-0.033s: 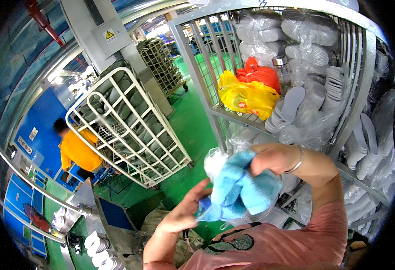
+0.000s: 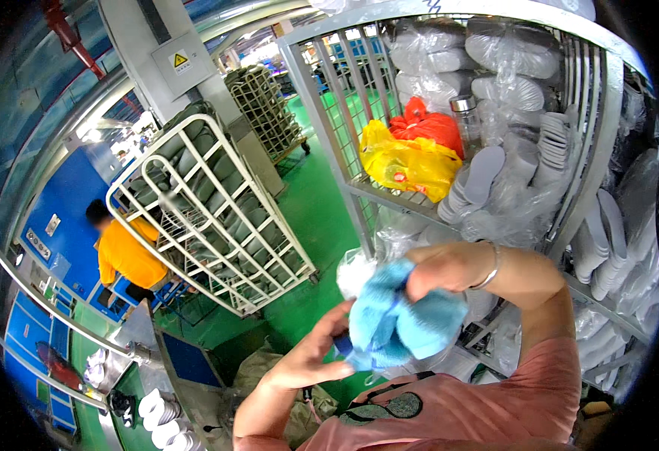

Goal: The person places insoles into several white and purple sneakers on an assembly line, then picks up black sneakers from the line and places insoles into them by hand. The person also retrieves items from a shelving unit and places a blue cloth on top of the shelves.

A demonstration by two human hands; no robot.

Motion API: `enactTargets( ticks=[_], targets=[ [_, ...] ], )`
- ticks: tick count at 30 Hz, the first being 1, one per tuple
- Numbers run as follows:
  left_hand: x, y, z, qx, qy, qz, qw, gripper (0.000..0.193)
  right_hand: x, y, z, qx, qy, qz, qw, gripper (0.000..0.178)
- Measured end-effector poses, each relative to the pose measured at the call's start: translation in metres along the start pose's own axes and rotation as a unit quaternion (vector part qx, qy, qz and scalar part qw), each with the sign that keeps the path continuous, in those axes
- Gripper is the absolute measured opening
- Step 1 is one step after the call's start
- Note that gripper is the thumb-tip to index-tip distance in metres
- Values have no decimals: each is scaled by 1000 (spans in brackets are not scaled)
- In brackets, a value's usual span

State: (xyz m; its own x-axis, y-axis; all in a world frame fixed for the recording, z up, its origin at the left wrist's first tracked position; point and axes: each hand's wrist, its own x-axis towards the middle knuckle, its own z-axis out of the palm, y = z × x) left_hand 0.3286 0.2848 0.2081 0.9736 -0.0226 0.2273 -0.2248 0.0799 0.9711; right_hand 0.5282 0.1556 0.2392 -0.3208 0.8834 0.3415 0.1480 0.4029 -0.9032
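A light-blue fluffy towel [image 2: 397, 323] with darker blue edging hangs bunched up in front of my chest. My right hand [image 2: 444, 272] grips its top, fingers closed into the folds, with a bracelet on the wrist. From the left, my left hand [image 2: 316, 347] holds the towel's dark-blue edge between thumb and fingers. The fingertips of both hands are partly hidden by the cloth.
A metal cage trolley [image 2: 359, 218] to the right carries wrapped grey insoles [image 2: 486, 174], a yellow bag [image 2: 412, 164], a red bag [image 2: 431, 128] and a glass jar [image 2: 466, 124]. A white-railed cart [image 2: 217, 210] stands ahead left, near a person in orange [image 2: 130, 252].
The towel has shifted slightly and looks more bunched. My left hand has moved a little to the right, closer in against the cloth. My right hand keeps its grip.
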Motion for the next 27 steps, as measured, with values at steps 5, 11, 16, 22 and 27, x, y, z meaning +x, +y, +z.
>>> enactTargets(
  ticks=[5, 11, 16, 22, 27],
  targets=[
    [15, 12, -8, 310, 81, 21, 947, 18, 2, -66, -20, -238, -66, 128, 960, 12],
    [39, 58, -43, 268, 83, 19, 960, 18, -4, -71, -39, -152, 209, 92, 962, 23],
    [81, 92, -84, 374, -164, -173, 896, 46, 18, -111, -26, -298, 193, 172, 919, 30],
    [126, 154, -141, 524, -9, 94, 846, 22, 48, -147, -36, -726, 219, 231, 609, 26],
    [196, 227, -176, 683, 255, 456, 510, 17, 74, -204, -83, -898, 334, 114, 264, 13]
  ],
)
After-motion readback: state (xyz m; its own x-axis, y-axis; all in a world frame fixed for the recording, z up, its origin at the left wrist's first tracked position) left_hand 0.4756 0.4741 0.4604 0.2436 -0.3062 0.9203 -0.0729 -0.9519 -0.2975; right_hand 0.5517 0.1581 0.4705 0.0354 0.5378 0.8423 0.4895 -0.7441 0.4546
